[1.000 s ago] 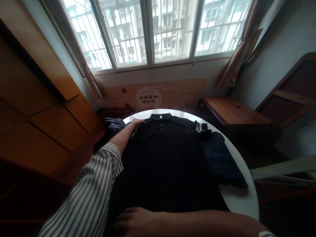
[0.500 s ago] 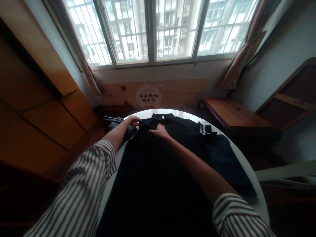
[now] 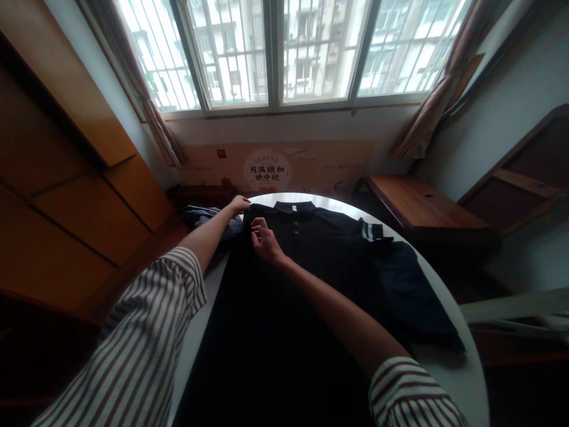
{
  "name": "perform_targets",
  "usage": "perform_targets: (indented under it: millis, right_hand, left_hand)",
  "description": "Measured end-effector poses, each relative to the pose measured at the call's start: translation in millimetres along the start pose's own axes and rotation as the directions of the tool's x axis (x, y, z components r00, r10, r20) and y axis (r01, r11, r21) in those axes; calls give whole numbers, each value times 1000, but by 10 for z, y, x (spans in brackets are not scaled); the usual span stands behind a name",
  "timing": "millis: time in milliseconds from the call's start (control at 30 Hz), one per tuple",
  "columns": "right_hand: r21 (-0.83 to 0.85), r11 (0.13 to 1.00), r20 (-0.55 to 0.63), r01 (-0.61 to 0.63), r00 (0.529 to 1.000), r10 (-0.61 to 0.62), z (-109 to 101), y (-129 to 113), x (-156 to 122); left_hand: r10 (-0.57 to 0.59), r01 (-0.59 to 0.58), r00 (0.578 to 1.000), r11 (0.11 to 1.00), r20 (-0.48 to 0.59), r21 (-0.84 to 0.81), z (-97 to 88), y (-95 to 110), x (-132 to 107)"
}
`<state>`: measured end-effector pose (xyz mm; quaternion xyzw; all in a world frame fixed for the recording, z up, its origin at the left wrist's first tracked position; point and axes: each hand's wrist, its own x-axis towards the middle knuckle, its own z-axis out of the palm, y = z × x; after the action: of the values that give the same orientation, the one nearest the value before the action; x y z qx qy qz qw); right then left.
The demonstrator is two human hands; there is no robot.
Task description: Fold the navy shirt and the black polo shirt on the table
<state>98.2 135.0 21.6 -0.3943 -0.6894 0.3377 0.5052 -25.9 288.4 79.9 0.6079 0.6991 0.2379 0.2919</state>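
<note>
A black polo shirt [image 3: 306,279] lies spread on a round white table [image 3: 444,356], its collar [image 3: 294,207] at the far edge and its button placket facing up. White stripes mark the cuff of the right-hand sleeve [image 3: 372,230]. At the left shoulder, my left hand [image 3: 240,204] pinches the shirt's edge between thumb and fingers. My right hand [image 3: 265,240] is over the upper left chest, close to that sleeve, with fingers loosely bent and slightly apart. Whether it touches the cloth is hard to see.
Dark navy cloth [image 3: 418,296] lies on the table's right side, partly under the shirt. A bundle of dark clothing [image 3: 200,216] sits beyond the left edge. A wooden bench [image 3: 422,204] stands at right, and cabinets [image 3: 80,207] line the left.
The left shoulder area of the shirt, bunched up before, now lies flatter. My left hand has moved slightly up and left. My right hand has shifted left and loosened from the cloth.
</note>
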Motion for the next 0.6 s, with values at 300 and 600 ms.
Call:
perform_targets:
  millis: [300,600]
  right_hand:
    - [-317,948,77,-28,995,55,37,-47,-329]
    - [-507,797,616,329,785,68,86,-416,-1095]
  left_hand:
    - [-10,2,999,979,37,206,8,-155,50]
    - [52,-48,999,918,1,395,-72,-198,102]
